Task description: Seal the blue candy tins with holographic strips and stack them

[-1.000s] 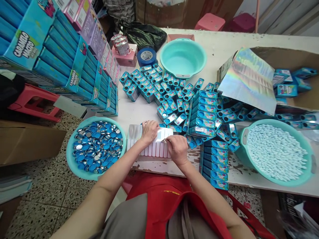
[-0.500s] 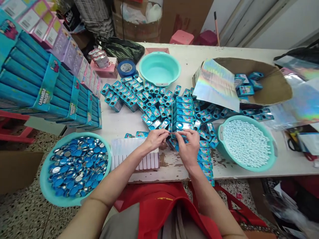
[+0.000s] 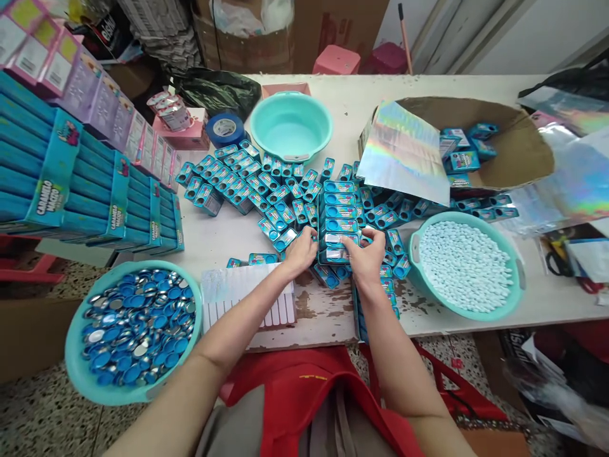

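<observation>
A white table (image 3: 347, 95), its paint worn and flaking along the front edge, stands over a speckled floor (image 3: 80, 412) seen at left; behind it are pink stools (image 3: 337, 60), then a pale wall (image 3: 561, 38) at right. "CARAMELO" reads on the stacked display boxes (image 3: 45, 200) at far left, above a word too small to be sure of; similar labels on the row of blue boxes (image 3: 339, 206) are hard to read. A green tub (image 3: 73, 355) of blue and silver caps (image 3: 137, 330) sits beside a flat box with white strips (image 3: 223, 314), which the left forearm partly covers. Blue tape (image 3: 225, 130) and loose blue boxes (image 3: 228, 178) lie beyond. The row stands between the hands, crowded by loose boxes: the left hand (image 3: 302, 251), fingers curled narrow, is at its left side; the right hand (image 3: 367, 257) lays its thumb on the near end, fingers bent at the right side. Whether either grips anything cannot be told. The right forearm hides part of a second row (image 3: 360, 311). Rightward are a tub (image 3: 416, 273) of white pellets (image 3: 466, 266) and, behind, a carton (image 3: 518, 146) with a shiny sheet (image 3: 404, 152) over its left side.
</observation>
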The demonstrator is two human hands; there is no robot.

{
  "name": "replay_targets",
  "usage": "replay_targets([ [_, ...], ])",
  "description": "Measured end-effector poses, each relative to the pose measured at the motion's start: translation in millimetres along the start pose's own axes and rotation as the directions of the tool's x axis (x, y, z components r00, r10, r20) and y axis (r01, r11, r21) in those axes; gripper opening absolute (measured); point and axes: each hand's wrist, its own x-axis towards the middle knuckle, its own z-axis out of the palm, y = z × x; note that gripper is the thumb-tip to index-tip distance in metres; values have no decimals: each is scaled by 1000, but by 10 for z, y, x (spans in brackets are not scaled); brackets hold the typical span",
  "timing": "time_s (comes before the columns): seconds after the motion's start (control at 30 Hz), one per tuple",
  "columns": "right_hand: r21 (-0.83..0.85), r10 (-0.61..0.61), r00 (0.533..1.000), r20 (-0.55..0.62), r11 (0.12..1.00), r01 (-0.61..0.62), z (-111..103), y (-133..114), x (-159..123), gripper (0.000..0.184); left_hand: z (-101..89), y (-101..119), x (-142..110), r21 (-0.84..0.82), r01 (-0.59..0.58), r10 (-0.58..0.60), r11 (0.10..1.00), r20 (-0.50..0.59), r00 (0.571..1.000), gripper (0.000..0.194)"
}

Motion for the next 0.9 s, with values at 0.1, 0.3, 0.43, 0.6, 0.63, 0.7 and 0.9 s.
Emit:
replay_targets([
  [0.1,-11,47,998,50,999,-47,-17,1,37,35,170,57,-216,261,-91,124,961,-115,986,52],
  [0.3,-18,-109,990,-84,994,108,-177,-160,-80,23,-226,-167,-558,578,-96,118,811,0,993,44],
  [0.43,-80,-566,817,-106,824,561,-150,-378,-581,23,-879,-640,-812,665,79,-50,743,-63,997,32],
  [0.6,50,-680,652,335,704,708,442,-357,-1262,19,-1030,-943,-930,688,106,-78,718,-72,994,17],
  [0.63,23,-662,633,402,698,716,568,-309,-1341,24,-1005,-949,-925,668,104,-67,737,-80,995,13],
  [0.7,-39,-630,593,501,669,743,756,-204,-1445,33,-963,-943,-910,613,98,-60,784,-82,995,12],
  [0.9,-87,-671,488,559,537,839,800,-22,-1590,40,-911,-995,-902,500,147,-112,854,-98,989,18],
])
